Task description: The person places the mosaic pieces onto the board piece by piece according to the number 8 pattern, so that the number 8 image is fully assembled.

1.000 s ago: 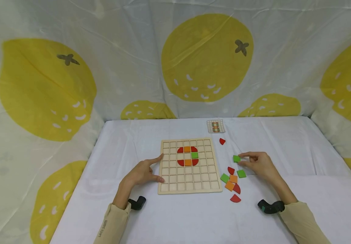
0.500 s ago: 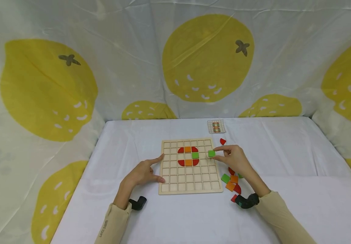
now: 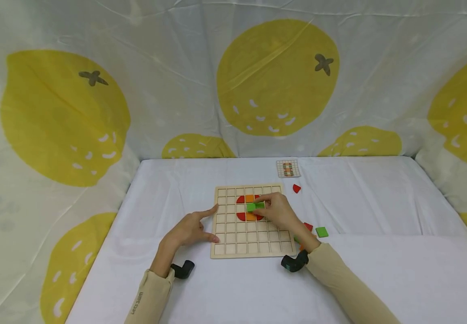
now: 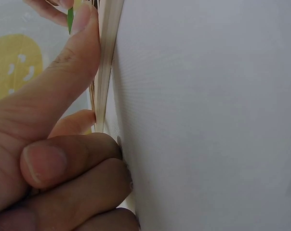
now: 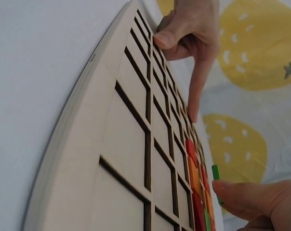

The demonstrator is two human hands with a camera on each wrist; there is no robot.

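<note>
A wooden grid board (image 3: 241,248) lies on the white cloth. My left hand (image 3: 188,230) rests thumb and forefinger, spread apart, on its left edge; the other fingers are curled in the left wrist view. Between thumb and forefinger, my right hand (image 3: 279,210) pinches a green square tile (image 3: 251,207). The right wrist view shows that tile (image 5: 215,172) held just above the board. Red quarter-round tiles (image 3: 240,200), orange square tiles (image 3: 249,198) and another green square tile (image 3: 260,205) sit in the grid around it, partly covered by the right fingers.
A small pattern card (image 3: 287,168) lies behind the board's right corner, near a loose red quarter-round tile (image 3: 296,188). Right of the board is a loose green tile (image 3: 321,231); the right forearm partly hides other loose tiles. A lemon-print cloth (image 3: 275,76) hangs behind.
My right hand has carried the green square tile leftward from the loose tiles to over the middle of the pattern on the board. The left hand has stayed at the board's edge.
</note>
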